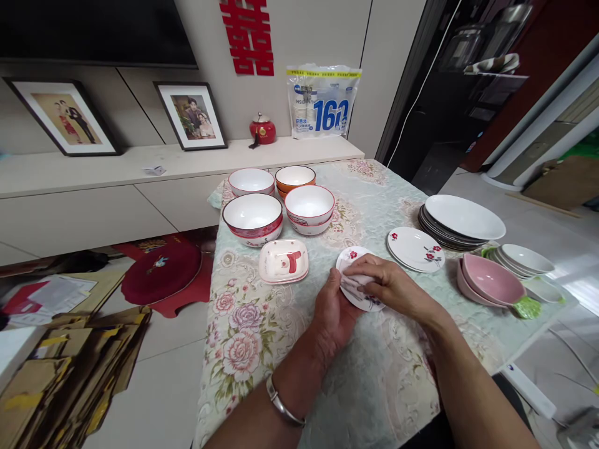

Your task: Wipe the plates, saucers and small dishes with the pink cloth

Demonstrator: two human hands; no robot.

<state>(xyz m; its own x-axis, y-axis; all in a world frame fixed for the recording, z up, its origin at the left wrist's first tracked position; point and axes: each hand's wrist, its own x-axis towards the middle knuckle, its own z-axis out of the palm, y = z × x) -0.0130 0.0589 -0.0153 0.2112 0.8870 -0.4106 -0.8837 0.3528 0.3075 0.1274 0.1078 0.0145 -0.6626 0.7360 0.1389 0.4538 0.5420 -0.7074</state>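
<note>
A small white saucer with red flowers is tilted up over the table, gripped at its left edge and underside by my left hand. My right hand lies over the saucer's face, fingers bent and closed around what looks like a crumpled pale tissue, partly hidden by the fingers. Just left of the hands sit rectangular dishes with a bear in a red scarf. Matching flowered plates are stacked to the right of my right hand.
Stacked bowls stand at the table's far left. Large white plates, pink bowls and green-trimmed bowls crowd the right side. A flowered cloth covers the table. Flattened cardboard and a red stool are at left.
</note>
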